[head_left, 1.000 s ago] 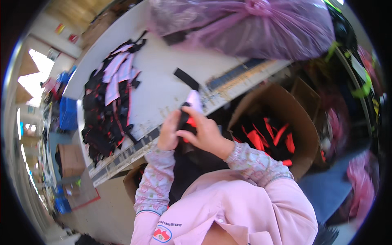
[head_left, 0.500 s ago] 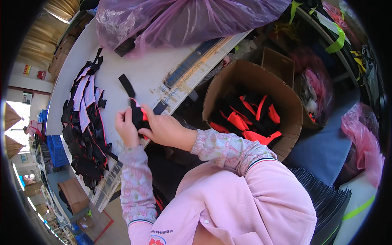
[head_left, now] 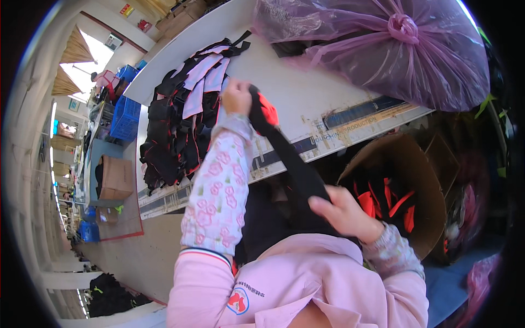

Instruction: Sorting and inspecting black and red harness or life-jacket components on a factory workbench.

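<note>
A black fabric strap with a bright orange patch (head_left: pixel 290 150) is stretched slantwise in front of me, over the table's near edge. My left hand (head_left: pixel 237 98) is closed at its upper end, by the orange part. Lower and to the right, my right hand (head_left: pixel 347 214) grips the other end, thumb on top; the fingers under it are hidden. Just left of my left hand lies a heap of black straps with orange edging and pale lilac pieces (head_left: pixel 199 82) on the white table (head_left: pixel 290 90).
A tied purple plastic bag (head_left: pixel 377 54) rests on the table at the far right. Below the table's edge stands a round-sided cardboard box (head_left: pixel 432 218) with black and orange pieces inside. Blue crates (head_left: pixel 124 117) and a brown carton (head_left: pixel 116 177) stand to the left.
My hands were together at the strap; now they are far apart with it drawn out between them. My right hand came down and toward me. The whole view has turned leftward.
</note>
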The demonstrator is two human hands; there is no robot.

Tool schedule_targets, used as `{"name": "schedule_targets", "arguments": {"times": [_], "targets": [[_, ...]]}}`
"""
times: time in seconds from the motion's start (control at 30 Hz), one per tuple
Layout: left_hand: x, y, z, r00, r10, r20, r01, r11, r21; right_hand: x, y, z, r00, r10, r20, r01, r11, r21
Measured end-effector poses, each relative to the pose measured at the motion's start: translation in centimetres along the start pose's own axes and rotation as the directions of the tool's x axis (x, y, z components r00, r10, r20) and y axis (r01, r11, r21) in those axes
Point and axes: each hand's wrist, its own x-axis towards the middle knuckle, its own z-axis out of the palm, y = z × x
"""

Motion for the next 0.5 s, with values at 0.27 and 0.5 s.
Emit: {"name": "schedule_targets", "arguments": {"times": [0.27,0.5], "targets": [[3.0,-0.8,0.5,0.838,0.114,0.534,0.074,0.945,-0.319,-11.2,5.9,-5.3,0.934,-0.094,-0.344,-0.139,0.792,-0.595],[4.1,-12.8,-4.1,0.838,-0.485,0.250,0.141,0.634,0.760,-29.5,28.6,-13.8,0.595,0.421,-0.685,-0.715,-0.112,-0.690]]}}
